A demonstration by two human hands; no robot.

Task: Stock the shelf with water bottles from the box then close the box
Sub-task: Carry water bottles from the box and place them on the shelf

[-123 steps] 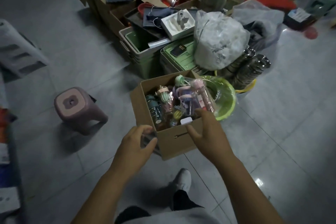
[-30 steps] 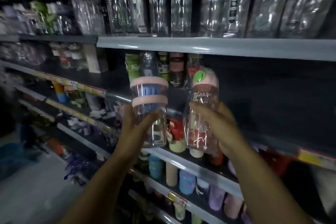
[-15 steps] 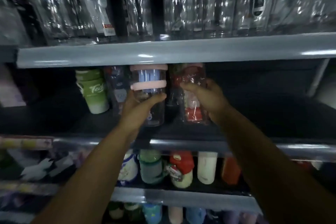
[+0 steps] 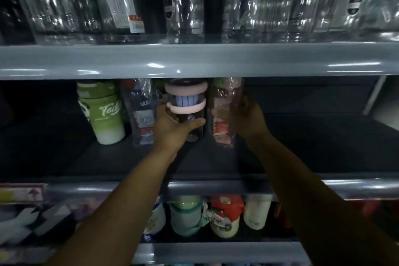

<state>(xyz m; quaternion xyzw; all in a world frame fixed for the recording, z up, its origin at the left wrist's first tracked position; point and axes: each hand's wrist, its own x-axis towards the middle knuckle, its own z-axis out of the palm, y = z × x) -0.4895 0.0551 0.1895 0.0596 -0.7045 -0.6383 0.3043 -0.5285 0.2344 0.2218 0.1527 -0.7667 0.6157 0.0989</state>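
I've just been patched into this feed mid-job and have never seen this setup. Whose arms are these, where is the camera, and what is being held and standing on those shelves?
There is no machine here. These are a person's two bare arms, filmed by one wide-angle camera worn on the head and facing a store rack.

The left hand grips a clear bottle with two pink rings. The right hand grips a plastic-wrapped pink bottle. Both bottles are upright, side by side, deep in the middle shelf. I cannot tell whether their bases touch it.

To their left stand a wrapped patterned bottle and a green cup. The shelf above holds tall clear bottles. The shelf below holds smaller colourful bottles.
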